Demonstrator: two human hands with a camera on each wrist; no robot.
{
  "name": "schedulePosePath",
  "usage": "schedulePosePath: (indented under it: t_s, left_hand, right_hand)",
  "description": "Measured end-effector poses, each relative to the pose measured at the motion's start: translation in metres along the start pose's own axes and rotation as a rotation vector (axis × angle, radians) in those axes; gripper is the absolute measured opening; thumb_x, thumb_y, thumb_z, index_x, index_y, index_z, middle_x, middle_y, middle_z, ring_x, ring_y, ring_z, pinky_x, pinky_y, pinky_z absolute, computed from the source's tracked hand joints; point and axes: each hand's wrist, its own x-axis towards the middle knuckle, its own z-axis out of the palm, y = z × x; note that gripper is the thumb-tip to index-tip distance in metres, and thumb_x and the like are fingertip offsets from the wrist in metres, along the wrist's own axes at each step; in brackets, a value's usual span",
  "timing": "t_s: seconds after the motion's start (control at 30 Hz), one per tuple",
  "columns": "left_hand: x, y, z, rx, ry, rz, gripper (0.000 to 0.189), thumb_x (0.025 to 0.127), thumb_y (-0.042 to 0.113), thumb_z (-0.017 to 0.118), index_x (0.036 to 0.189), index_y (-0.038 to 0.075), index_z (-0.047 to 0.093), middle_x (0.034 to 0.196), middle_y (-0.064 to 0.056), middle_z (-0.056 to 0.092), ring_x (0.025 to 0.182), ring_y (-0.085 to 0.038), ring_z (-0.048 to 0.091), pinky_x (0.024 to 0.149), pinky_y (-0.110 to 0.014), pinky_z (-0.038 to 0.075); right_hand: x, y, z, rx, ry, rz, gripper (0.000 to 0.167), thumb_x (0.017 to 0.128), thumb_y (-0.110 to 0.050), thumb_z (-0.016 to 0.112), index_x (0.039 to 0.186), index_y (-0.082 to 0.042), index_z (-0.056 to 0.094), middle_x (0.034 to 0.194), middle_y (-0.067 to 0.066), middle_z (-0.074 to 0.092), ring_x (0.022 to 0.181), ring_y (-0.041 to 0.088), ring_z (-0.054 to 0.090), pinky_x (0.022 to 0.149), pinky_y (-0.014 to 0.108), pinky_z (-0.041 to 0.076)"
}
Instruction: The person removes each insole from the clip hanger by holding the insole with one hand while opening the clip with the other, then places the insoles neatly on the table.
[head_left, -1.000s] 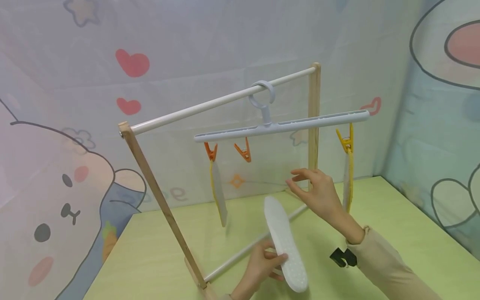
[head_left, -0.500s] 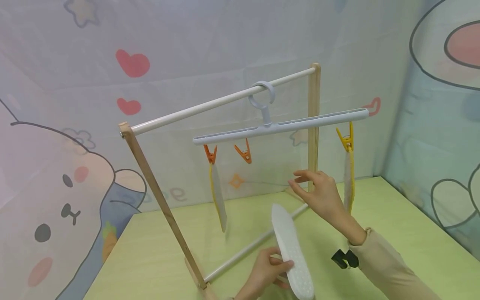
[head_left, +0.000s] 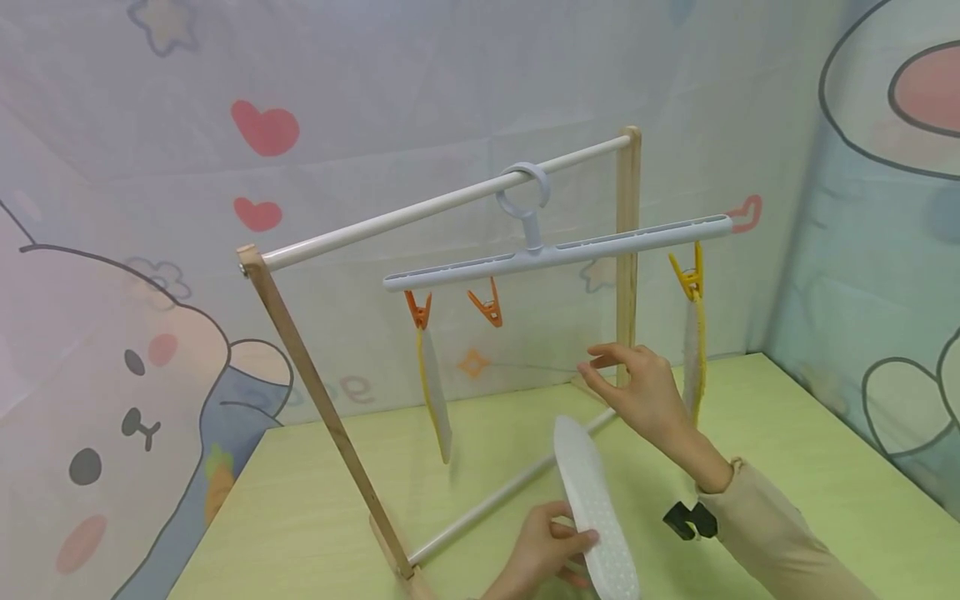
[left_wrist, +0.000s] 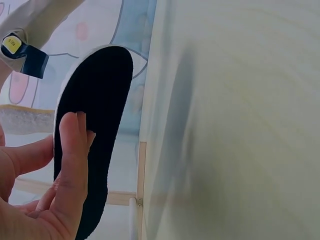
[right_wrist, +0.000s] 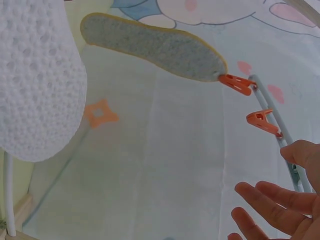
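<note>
My left hand (head_left: 542, 546) pinches a white dimpled insole (head_left: 596, 504) between thumb and fingers, near its lower half. In the left wrist view its black underside (left_wrist: 100, 85) faces the camera, with fingertips pressed on it. My right hand (head_left: 637, 392), holding nothing, is raised with relaxed fingers below the grey hanger (head_left: 562, 255). From the hanger's left end an orange clip (head_left: 419, 313) holds a yellow-edged grey insole (head_left: 436, 400); a second orange clip (head_left: 489, 311) beside it grips nothing. At the right end a yellow clip (head_left: 690, 279) holds another insole (head_left: 700, 358).
The hanger hooks over the white top bar (head_left: 397, 216) of a rack with wooden posts (head_left: 322, 400). A lower white rod (head_left: 487, 504) spans its base on the pale green table (head_left: 300, 492). A printed cloth (head_left: 420, 100) stands behind.
My left hand and the white insole have moved right and downward in the head view. The hanger has swayed slightly. The right hand has hardly moved.
</note>
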Motion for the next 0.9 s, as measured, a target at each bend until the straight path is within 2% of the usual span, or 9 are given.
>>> schedulePosePath:
  t_s: [0.3, 0.6, 0.9]
  left_hand:
    - [0.003, -0.006, 0.004, 0.020, 0.001, 0.001, 0.024, 0.078, 0.008, 0.065, 0.098, -0.001, 0.056, 0.080, -0.020, 0.068, 0.064, -0.025, 0.067, 0.048, -0.034, 0.054]
    - [0.005, -0.009, 0.008, 0.019, 0.032, -0.012, 0.021, 0.078, 0.008, 0.065, 0.094, 0.000, 0.054, 0.077, -0.016, 0.068, 0.059, -0.018, 0.065, 0.046, -0.033, 0.053]
    - [0.006, -0.011, 0.013, 0.036, 0.041, -0.041, 0.021, 0.078, 0.009, 0.065, 0.094, 0.001, 0.054, 0.073, -0.012, 0.067, 0.055, -0.013, 0.062, 0.046, -0.032, 0.053]
  right_hand:
    - [-0.001, 0.000, 0.000, 0.002, -0.007, 0.006, 0.020, 0.075, -0.017, 0.069, 0.092, -0.006, 0.067, 0.079, 0.008, 0.070, 0.072, 0.022, 0.058, 0.058, 0.025, 0.036]
    - [-0.001, 0.000, 0.000, 0.007, -0.011, 0.006, 0.020, 0.076, -0.016, 0.069, 0.091, -0.005, 0.067, 0.079, 0.009, 0.070, 0.074, 0.025, 0.059, 0.059, 0.031, 0.040]
    - [-0.001, 0.000, 0.001, 0.006, -0.008, 0.001, 0.020, 0.075, -0.016, 0.069, 0.091, -0.005, 0.067, 0.079, 0.009, 0.070, 0.072, 0.023, 0.058, 0.058, 0.030, 0.039]
